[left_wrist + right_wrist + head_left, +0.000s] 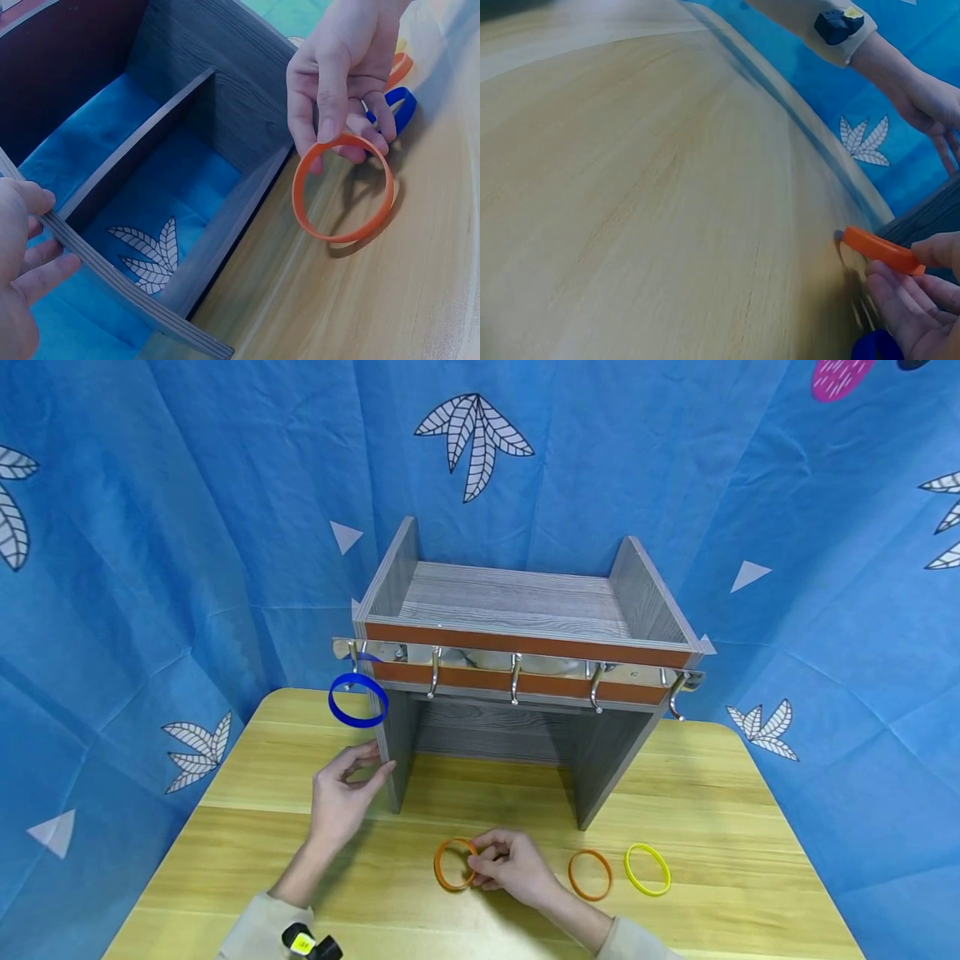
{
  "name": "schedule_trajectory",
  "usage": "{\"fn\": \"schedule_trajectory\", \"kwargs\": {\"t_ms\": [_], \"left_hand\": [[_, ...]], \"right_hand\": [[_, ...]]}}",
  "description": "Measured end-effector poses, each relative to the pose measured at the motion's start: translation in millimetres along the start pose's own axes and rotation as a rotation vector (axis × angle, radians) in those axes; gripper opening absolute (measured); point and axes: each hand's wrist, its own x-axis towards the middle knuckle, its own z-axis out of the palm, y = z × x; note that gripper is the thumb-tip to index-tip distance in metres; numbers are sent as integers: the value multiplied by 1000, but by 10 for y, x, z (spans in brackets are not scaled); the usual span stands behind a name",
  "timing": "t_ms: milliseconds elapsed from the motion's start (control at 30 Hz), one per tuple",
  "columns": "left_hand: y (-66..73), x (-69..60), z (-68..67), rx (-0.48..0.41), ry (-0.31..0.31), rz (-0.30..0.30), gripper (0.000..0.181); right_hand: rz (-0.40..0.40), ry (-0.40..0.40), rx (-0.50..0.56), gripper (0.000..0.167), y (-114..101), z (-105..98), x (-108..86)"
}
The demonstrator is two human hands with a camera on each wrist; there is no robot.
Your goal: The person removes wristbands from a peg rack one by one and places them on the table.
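Observation:
My right hand (517,864) pinches an orange silicone wristband (438,870) between thumb and fingers, just above the table. At the grey wooden shelf (517,589), my left hand (341,793) grips the front edge of the left side panel (142,292). A blue wristband (358,723) hangs from the leftmost hook of the metal hook rail. Behind the right hand, another blue wristband (405,112) lies on the table, hidden from the head view. A second orange wristband (590,875) and a yellow wristband (647,869) lie to the right of that hand.
Several curved metal hooks (515,679) line the shelf's front rail, standing out toward me. Below the rail is an open bay between two side panels. The wooden table (720,827) has blue patterned cloth (225,485) behind it and at both sides.

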Motion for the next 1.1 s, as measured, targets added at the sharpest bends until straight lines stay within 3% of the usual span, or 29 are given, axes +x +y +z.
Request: {"fn": "schedule_trajectory", "kwargs": {"t_ms": [1100], "left_hand": [[3,-2,0,-10,2,-6,29]], "right_hand": [[56,-4,3,29,6,-115,-71]]}}
